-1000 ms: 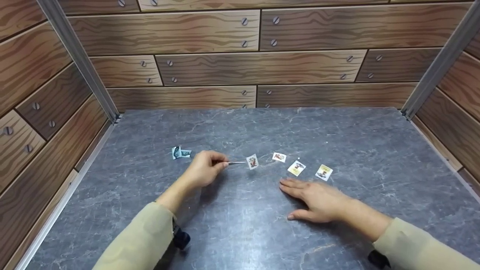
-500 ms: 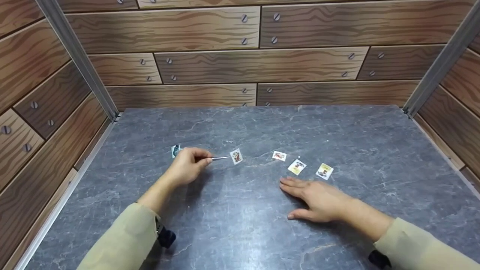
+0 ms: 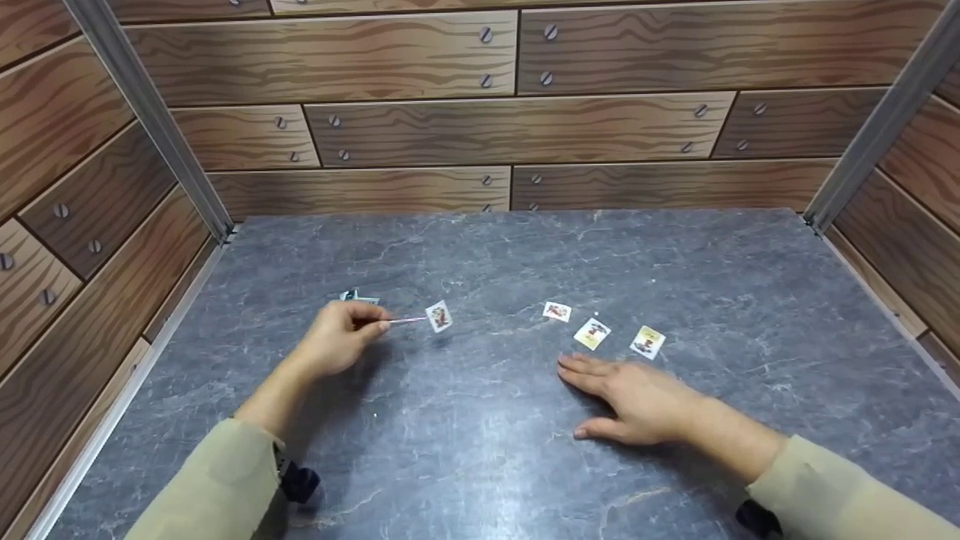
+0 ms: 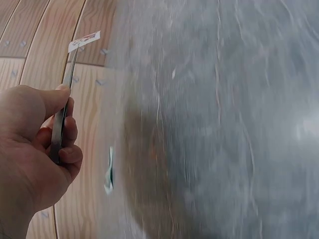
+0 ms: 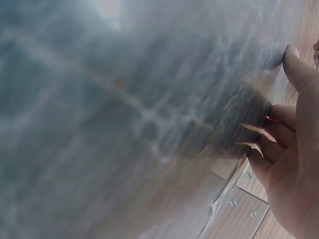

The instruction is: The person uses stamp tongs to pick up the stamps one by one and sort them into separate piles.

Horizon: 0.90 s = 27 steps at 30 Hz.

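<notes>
My left hand (image 3: 341, 337) grips a pair of dark metal tweezers (image 4: 61, 117) between thumb and curled fingers. At the tweezers' tip a small white picture card (image 3: 439, 317) with a red figure is held above the table. Flat on the tabletop, my right hand (image 3: 634, 401) rests with fingers straight and thumb spread. Just beyond its fingertips lie a white card with a red figure (image 3: 557, 312), a yellow-and-dark card (image 3: 592, 334) and another yellow card (image 3: 648, 342). Teal wrapper pieces (image 3: 360, 298) lie behind my left hand, partly hidden by it.
The grey marbled table (image 3: 480, 255) is enclosed by a wood-plank patterned back wall (image 3: 420, 135) and matching side walls with metal corner posts. A tiny white scrap (image 3: 597, 313) lies near the cards.
My left hand has moved left across the table, carrying the tweezers and card with it, and now overlaps the teal pieces. My right hand and the three lying cards stay put.
</notes>
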{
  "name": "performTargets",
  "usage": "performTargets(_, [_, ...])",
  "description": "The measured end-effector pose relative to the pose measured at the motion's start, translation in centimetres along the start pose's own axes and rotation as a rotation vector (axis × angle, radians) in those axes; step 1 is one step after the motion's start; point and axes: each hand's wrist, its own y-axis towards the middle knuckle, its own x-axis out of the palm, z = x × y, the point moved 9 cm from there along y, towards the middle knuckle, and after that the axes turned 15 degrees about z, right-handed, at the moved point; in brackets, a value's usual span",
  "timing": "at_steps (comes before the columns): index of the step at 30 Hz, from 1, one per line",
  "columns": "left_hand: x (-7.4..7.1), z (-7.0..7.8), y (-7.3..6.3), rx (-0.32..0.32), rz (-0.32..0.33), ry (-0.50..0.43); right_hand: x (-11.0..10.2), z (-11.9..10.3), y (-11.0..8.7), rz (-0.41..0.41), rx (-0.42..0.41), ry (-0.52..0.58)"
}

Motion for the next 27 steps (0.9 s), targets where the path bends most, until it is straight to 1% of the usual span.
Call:
performTargets(5, [-1.9,-1.1,-0.5,-0.006,0.0,0.015,0.0,-0.2,0.1,0.0,-0.004,0.009])
performTargets(8, [-2.8,-1.8,-0.8,-0.007,-0.001,0.041,0.0,-0.3,0.1,0.009,-0.011,0.012])
performTargets(14, [-4.0,-3.1,-1.0,-0.019,0.0,0.058,-0.3,-0.4,0.0,0.019,-0.01,0.022])
performTargets(17, [-4.6,-3.6,-1.1,-0.029,0.005,0.068,-0.2,-0.3,-0.1,0.011,-0.002,0.018])
performTargets(24, [-6.0,-4.4,-1.3,-0.007,0.001,0.093,0.0,0.0,-0.1,-0.011,0.015,0.013])
performTargets(27, [-6.5,-4.8,-1.3,-0.015,-0.001,0.096,0.0,0.0,0.0,-0.009,0.014,0.01])
